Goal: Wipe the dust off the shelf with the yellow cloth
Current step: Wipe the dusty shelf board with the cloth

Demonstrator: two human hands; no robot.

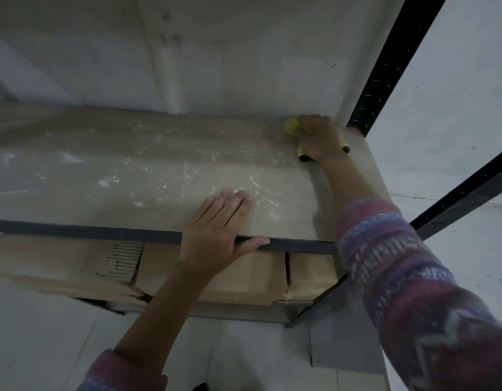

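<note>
A dusty beige shelf board (148,165) with white specks spans the view, edged in front by a dark metal rail. At its far right corner my right hand (319,138) presses on the yellow cloth (291,127), its fingers curled over it; most of the cloth is hidden under the hand, with yellow and dark bits showing near my wrist. My left hand (218,225) lies flat on the front of the board, fingers straight, thumb hooked over the rail.
A black perforated upright (385,69) stands right of the cloth, with a second dark bar (464,193) nearer. Cardboard boxes (216,275) sit on the level below. A pale wall is close behind the shelf; light floor lies below.
</note>
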